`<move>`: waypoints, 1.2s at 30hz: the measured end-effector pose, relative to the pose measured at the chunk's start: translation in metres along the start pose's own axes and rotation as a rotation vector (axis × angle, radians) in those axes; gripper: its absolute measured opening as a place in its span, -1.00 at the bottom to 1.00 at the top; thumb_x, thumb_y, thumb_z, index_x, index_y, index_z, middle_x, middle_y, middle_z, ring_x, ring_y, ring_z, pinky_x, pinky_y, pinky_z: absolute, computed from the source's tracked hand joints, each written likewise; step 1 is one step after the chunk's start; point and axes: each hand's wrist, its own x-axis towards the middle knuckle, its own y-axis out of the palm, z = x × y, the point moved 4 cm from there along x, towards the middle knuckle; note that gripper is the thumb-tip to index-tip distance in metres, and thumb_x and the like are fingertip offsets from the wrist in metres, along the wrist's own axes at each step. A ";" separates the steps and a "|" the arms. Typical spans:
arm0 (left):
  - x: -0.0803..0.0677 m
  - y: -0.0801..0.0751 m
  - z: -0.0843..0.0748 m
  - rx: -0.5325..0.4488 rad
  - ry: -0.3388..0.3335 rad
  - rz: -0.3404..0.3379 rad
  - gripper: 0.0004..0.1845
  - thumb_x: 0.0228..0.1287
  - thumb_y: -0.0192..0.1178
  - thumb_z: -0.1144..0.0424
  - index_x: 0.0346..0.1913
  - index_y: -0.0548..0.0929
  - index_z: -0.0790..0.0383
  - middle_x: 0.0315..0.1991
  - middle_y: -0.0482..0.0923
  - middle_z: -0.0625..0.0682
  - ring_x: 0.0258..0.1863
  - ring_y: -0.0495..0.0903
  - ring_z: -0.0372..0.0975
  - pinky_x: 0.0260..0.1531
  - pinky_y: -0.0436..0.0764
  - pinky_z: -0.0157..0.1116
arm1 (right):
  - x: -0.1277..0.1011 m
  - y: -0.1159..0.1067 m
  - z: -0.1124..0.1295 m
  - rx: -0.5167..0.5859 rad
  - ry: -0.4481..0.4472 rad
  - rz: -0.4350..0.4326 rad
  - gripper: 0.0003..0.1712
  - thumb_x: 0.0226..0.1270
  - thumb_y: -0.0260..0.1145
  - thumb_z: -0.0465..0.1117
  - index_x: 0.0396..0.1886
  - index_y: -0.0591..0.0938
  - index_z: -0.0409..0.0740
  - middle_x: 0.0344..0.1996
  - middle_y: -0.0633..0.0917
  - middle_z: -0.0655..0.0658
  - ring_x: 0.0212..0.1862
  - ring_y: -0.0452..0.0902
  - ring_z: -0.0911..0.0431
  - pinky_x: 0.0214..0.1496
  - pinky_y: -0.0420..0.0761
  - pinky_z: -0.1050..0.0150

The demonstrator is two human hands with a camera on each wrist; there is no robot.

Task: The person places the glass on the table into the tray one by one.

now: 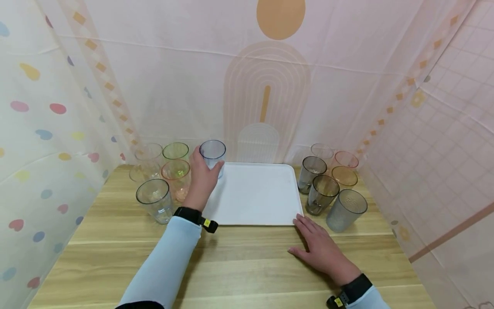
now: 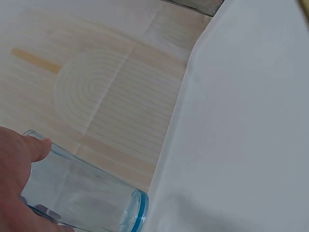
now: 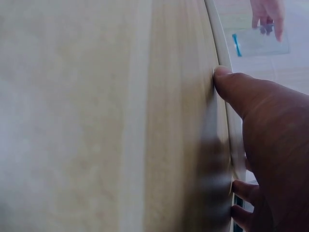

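A wooden table (image 1: 239, 262) stands inside a booth of pale printed cloth, dots and hearts at the left of the frame, a grid pattern at the right. A white tray (image 1: 256, 193) lies at centre frame.

Left hand (image 1: 202, 178): fingers and thumb curled round the pale blue cup (image 1: 212, 155), which sits at the upper left corner of the tray, just left of frame centre. The left wrist view shows the thumb on the cup's clear wall (image 2: 87, 188) and a blue rim. Whether the base is on the tray or raised off it cannot be told.

Right hand (image 1: 318, 246): flat on the table at lower right, fingers straight, holding nothing, fingertips touching the tray's lower right corner. The right wrist view confirms a fingertip (image 3: 223, 72) against the tray edge.

Other items: a cluster of clear, green and orange cups (image 1: 164, 178) left of the tray; a cluster of grey and amber cups (image 1: 332, 182) to its right.

Assessment: the pale blue cup appears to be thin, rigid plastic, light, smooth and likely slippery. It is best taken round the mid-wall, as now, with moderate pressure to avoid flexing.
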 end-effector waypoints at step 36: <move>0.036 0.009 0.032 -0.037 -0.135 0.001 0.09 0.62 0.34 0.10 0.79 -0.28 0.19 0.74 -0.15 0.34 0.72 0.06 0.18 0.68 0.19 0.10 | 0.002 0.003 0.000 0.012 -0.006 0.013 0.03 0.49 0.48 0.31 0.71 0.40 -0.17 0.73 0.31 -0.20 0.71 0.19 -0.24 0.61 0.34 -0.35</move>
